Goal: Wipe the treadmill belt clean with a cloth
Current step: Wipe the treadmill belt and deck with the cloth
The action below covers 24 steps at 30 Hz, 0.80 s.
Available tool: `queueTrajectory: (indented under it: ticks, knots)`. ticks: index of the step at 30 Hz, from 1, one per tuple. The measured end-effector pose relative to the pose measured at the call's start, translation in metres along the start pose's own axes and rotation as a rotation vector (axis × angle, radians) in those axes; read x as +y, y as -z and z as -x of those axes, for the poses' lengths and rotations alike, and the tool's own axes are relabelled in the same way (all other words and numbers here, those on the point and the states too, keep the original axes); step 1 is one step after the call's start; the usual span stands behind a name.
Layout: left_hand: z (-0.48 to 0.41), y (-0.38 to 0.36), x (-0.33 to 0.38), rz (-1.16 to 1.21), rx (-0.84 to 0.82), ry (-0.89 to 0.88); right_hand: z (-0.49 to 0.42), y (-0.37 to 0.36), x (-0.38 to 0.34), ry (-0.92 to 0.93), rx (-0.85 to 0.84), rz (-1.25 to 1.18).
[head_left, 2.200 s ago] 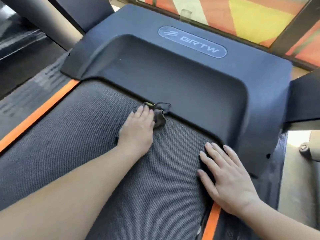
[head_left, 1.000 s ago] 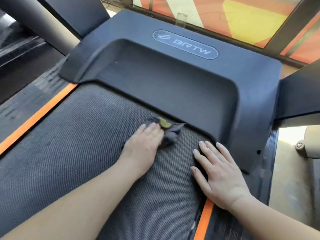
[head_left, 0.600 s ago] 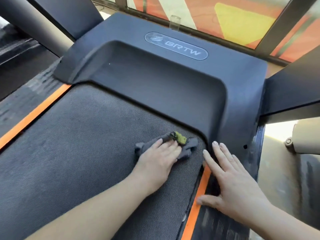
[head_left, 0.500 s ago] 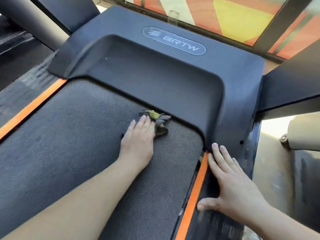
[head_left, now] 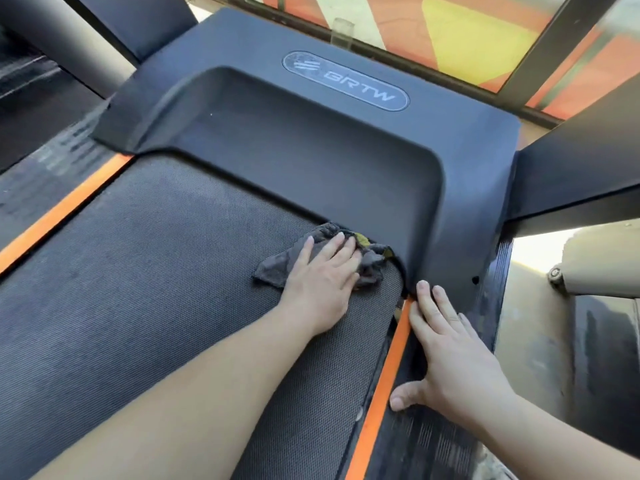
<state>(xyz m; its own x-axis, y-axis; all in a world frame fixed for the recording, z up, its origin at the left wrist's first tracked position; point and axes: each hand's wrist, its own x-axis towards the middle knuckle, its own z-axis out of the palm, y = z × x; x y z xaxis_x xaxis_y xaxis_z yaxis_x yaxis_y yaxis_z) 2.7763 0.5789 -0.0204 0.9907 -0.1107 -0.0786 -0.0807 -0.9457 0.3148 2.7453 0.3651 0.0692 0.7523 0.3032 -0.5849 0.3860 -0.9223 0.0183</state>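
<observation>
The dark textured treadmill belt [head_left: 145,278] fills the lower left of the head view. A crumpled grey cloth [head_left: 277,265] with a yellow patch lies on the belt's far right corner, against the motor cover. My left hand [head_left: 322,278] presses flat on the cloth with straight fingers. My right hand [head_left: 446,344] rests flat on the right side rail, fingertips at the motor cover's corner, thumb beside the orange stripe [head_left: 388,375].
The dark motor cover [head_left: 311,147] with a BRTW badge rises at the belt's far end. An orange stripe [head_left: 65,209] edges the left rail. Upright frame posts stand at both sides, a window behind. A beige object [head_left: 602,261] sits at the right.
My left hand has slid the cloth right along the belt's far edge into the right corner. My right hand stays on the right side rail.
</observation>
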Motion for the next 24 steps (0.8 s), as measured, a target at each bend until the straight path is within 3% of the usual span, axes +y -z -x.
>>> queueTrajectory:
  ticks: [3, 6, 8, 10, 12, 14, 16, 18, 21, 24]
  knots:
    - [0.021, -0.006, 0.027, 0.082, 0.024, -0.001, 0.001, 0.000, 0.000, -0.004, -0.005, 0.000]
    - [0.062, -0.016, 0.044, 0.169, 0.010, -0.234, -0.001, -0.003, 0.003, -0.004, -0.002, -0.011]
    - [0.072, -0.020, 0.033, 0.104, -0.039, -0.398, -0.002, -0.005, 0.004, 0.006, 0.008, -0.015]
    - [0.056, -0.018, 0.008, -0.029, 0.006, -0.435, -0.001, -0.004, 0.003, 0.010, 0.013, -0.012]
    - [0.031, -0.007, -0.019, -0.145, 0.087, -0.223, -0.002, -0.003, 0.002, 0.009, 0.015, -0.006]
    - [0.011, 0.014, -0.031, -0.189, 0.055, 0.061, -0.002, -0.001, 0.001, 0.000, 0.005, -0.022]
    - [0.012, 0.015, -0.018, -0.094, 0.108, 0.143, -0.001, 0.000, -0.001, -0.006, 0.001, -0.035]
    - [0.032, 0.005, 0.012, 0.033, 0.147, 0.028, -0.001, 0.000, -0.001, -0.009, 0.018, -0.038]
    - [0.086, -0.018, 0.047, 0.075, 0.050, -0.306, -0.001, -0.002, -0.002, -0.008, 0.023, -0.041]
    - [0.082, -0.022, 0.015, -0.013, 0.063, -0.451, -0.001, -0.003, -0.001, -0.003, 0.033, -0.032]
